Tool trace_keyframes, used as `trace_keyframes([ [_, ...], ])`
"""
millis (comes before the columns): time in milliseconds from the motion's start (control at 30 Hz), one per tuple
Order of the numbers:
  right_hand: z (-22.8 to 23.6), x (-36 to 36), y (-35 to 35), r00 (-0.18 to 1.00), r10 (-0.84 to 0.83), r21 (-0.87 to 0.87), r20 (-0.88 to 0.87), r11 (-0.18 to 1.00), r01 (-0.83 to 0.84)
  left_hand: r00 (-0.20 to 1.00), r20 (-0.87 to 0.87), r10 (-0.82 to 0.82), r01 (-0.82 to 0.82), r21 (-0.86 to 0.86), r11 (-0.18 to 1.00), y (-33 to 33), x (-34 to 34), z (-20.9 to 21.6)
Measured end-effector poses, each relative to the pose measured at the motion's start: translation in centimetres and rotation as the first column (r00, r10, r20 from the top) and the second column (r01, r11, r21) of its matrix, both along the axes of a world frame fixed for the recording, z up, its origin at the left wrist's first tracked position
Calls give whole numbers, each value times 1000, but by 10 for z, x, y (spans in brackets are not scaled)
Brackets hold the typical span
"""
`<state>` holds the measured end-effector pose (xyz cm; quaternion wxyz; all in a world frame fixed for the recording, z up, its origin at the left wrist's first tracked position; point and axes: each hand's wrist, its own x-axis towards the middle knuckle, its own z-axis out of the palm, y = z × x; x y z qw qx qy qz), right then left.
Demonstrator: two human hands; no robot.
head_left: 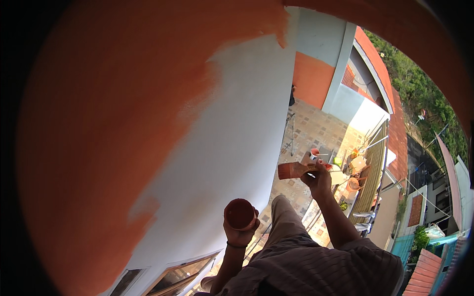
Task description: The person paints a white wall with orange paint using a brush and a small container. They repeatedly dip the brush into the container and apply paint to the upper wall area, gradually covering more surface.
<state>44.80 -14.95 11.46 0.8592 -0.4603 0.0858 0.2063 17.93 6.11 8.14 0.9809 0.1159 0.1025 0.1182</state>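
A round cup of reddish-orange paint is gripped in my left hand, close to the white part of the wall. My right hand is closed round the handle of a wide paintbrush. The brush's bristles are coated reddish-orange and point left toward the wall, apart from it. To my left rises the wall, with orange paint covering its upper and left parts and white showing between. The orange edge is uneven and streaky.
Far below lies a patterned tiled floor with a paint bucket, boards and several pots along a railing. A wood-framed window is at the wall's foot. Beyond the railing stand roofs, a house and trees.
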Motion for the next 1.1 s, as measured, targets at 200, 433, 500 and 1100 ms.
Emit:
trace_keyframes([
  [200, -42, -28, 3, 954, 154, 409, -256, 912, -37, 1000, 3, -9, 10, -309, 951, -4, -3, -1],
  [433, -32, -37, 26, 951, 238, 541, -199, 836, -96, 996, -45, -77, 61, -282, 957, -2, -4, -2],
  [500, -23, -32, 31, 943, 269, 578, -194, 808, -112, 995, 0, -100, 95, -309, 946, -2, -4, -3],
  [1100, 126, 133, 90, 946, -96, 723, 310, 670, -168, 998, 61, 16, 12, -420, 908, -3, -38, -11],
])
